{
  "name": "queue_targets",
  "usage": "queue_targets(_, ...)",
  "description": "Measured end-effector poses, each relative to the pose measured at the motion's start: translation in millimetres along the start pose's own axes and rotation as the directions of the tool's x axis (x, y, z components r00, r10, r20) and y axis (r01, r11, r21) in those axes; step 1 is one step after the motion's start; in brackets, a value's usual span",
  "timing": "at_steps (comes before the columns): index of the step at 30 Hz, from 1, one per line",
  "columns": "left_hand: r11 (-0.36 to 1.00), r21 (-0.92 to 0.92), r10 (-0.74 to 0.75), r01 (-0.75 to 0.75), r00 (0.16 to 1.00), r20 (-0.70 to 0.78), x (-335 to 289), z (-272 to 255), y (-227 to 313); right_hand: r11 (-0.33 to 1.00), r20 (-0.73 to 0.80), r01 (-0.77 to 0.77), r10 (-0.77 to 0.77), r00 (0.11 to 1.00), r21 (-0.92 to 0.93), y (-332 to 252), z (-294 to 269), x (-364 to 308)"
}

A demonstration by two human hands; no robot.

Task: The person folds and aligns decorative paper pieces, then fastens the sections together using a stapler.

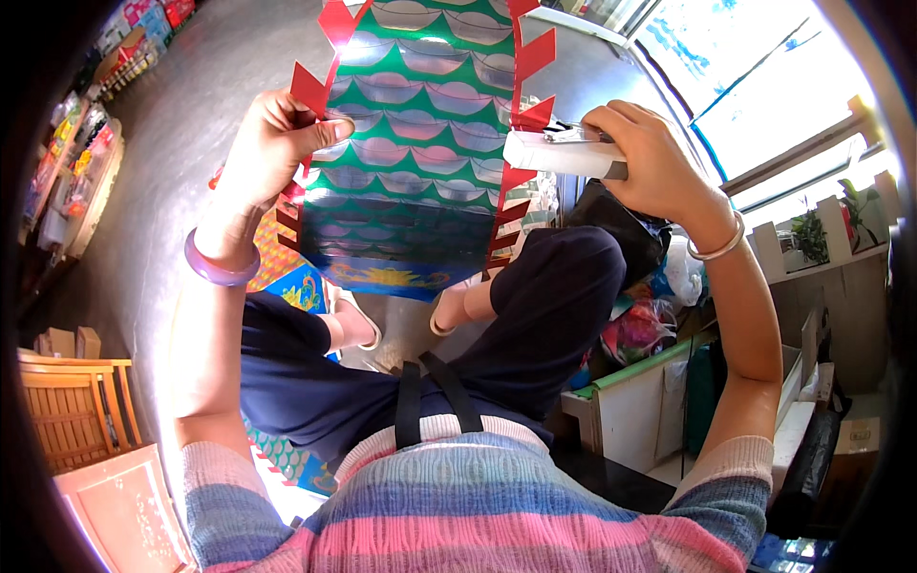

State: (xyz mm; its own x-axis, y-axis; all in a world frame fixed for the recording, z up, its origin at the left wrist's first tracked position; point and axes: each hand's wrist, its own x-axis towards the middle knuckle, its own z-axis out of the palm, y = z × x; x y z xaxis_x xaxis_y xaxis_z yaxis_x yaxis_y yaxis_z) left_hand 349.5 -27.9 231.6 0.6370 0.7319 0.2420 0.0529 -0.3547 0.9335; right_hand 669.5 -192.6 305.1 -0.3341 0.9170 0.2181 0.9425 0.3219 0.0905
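In front of me hangs a curved green foil sheet point(415, 124) with a silvery scale pattern, red spiky edging down both sides and a blue band with a yellow design at its lower end. My left hand point(272, 148) pinches its left edge, the thumb on the scaled face. On the opposite side, my right hand point(650, 158) is wrapped round a white stapler point(564, 155). The stapler's front end meets the red edging; whether its jaws grip the edge I cannot tell.
More patterned foil point(296, 286) lies by my left leg. On the far left is a shelf of colourful goods point(81, 191), and a wooden chair point(72, 406) stands below it. Bags point(645, 329) and a green-topped white cabinet point(630, 392) sit at right, near a bright window point(735, 76).
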Motion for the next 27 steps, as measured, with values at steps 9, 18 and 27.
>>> queue_targets(9, 0.998, -0.003, 0.059, -0.059, 0.998, -0.003, -1.4, 3.5, 12.1, 0.987, 0.049, -0.124, 0.13, 0.99, -0.106, -2.7, 9.8, 1.4)
queue_targets(18, 0.991, 0.048, 0.125, -0.122, 0.99, -0.059, -0.6, -14.9, 29.1, 0.996, -0.162, -0.004, 0.019, 0.987, 0.088, 11.3, 18.4, -3.1)
queue_targets(27, 0.999, -0.019, 0.028, -0.03, 0.993, -0.115, 7.5, -73.1, 38.6, 0.995, -0.018, -0.005, 0.006, 1.0, 0.102, 18.4, 49.1, -23.9)
